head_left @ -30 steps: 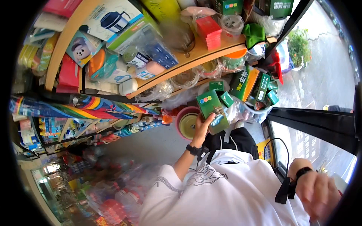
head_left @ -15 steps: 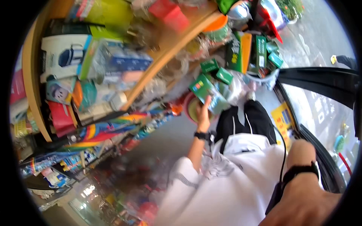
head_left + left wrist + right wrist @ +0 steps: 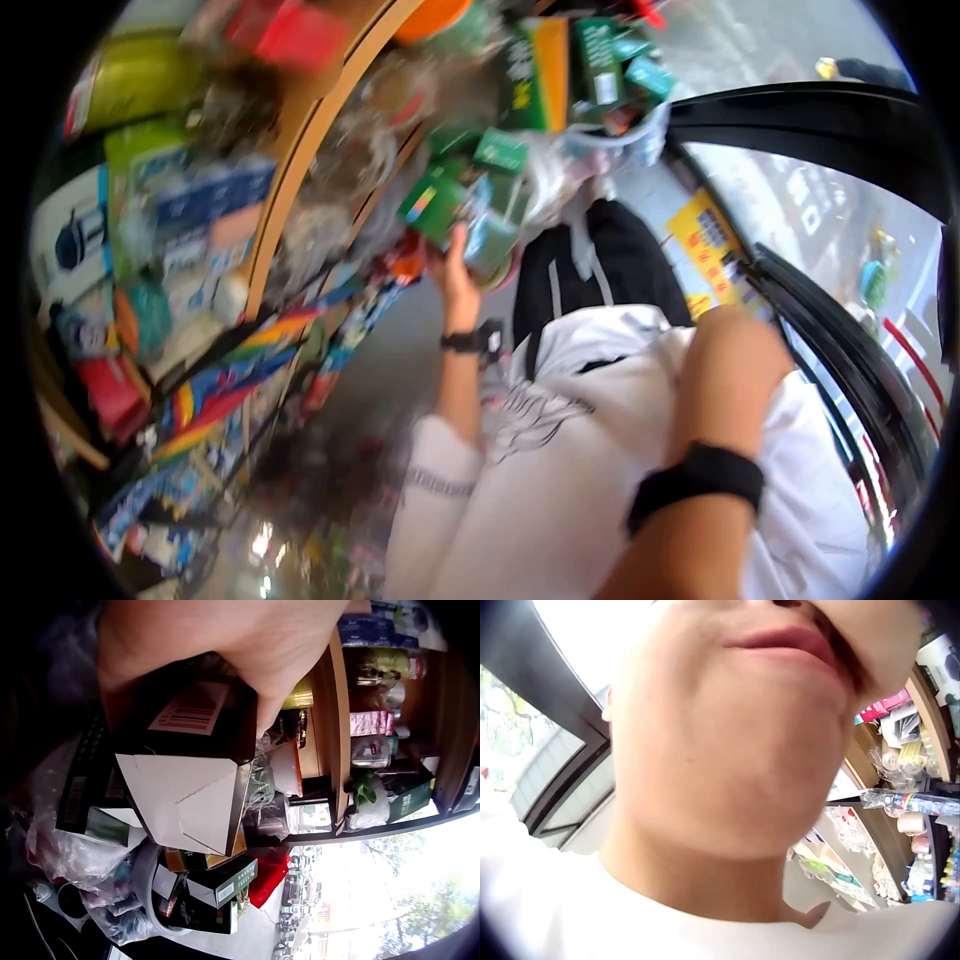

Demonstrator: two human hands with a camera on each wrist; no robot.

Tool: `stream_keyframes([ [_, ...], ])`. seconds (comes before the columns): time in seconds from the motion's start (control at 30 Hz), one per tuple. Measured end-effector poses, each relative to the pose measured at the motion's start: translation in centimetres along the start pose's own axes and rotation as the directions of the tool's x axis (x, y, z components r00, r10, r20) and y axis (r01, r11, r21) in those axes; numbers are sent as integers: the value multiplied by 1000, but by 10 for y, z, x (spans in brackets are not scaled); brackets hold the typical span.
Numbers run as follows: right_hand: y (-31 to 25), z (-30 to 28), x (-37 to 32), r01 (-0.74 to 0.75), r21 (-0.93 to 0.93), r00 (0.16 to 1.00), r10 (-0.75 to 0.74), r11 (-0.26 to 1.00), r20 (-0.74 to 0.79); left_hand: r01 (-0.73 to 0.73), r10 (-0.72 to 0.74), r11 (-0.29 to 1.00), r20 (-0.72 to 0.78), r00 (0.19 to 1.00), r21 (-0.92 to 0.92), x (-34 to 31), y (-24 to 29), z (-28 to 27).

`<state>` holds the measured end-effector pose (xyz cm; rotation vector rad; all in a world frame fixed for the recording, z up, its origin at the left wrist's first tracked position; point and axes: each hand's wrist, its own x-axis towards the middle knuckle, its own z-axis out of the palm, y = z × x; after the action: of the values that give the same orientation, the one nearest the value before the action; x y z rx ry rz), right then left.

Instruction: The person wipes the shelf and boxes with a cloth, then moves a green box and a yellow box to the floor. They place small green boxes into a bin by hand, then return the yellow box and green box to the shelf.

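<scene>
My left hand (image 3: 457,285) grips a green cardboard box (image 3: 432,203) low in front of the shelf, with its thumb up against the side. In the left wrist view the box's white end flap (image 3: 184,802) faces the camera below the hand. Smaller green boxes (image 3: 500,150) lie just beyond it. My right hand (image 3: 675,560) is raised near the head, cut off by the bottom of the head view, its fingers hidden. The right wrist view shows the chin and mouth close up, with part of that hand at the upper right.
A pale bucket (image 3: 650,135) beyond the left hand holds several green boxes and a larger green-and-yellow box (image 3: 535,75). A wooden shelf (image 3: 300,150) packed with goods runs along the left. A yellow sign (image 3: 705,240) lies by the dark door frame (image 3: 800,115) on the right.
The head view has turned, so the shelf slides left and the bucket shifts up and left. My right hand has come up toward the head. My left hand keeps its grip on the box.
</scene>
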<state>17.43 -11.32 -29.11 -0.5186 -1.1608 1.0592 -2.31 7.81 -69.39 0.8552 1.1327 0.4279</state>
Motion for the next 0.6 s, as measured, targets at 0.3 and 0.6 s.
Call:
stream_keyframes([
  [0.3, 21, 3, 20, -15, 10, 994, 14, 1000, 107, 20, -22, 999, 58, 998, 36, -13, 22, 45],
  [0.6, 29, 0, 18, -90, -44, 993, 93, 995, 77, 76, -82, 996, 192, 978, 41, 8, 19, 54],
])
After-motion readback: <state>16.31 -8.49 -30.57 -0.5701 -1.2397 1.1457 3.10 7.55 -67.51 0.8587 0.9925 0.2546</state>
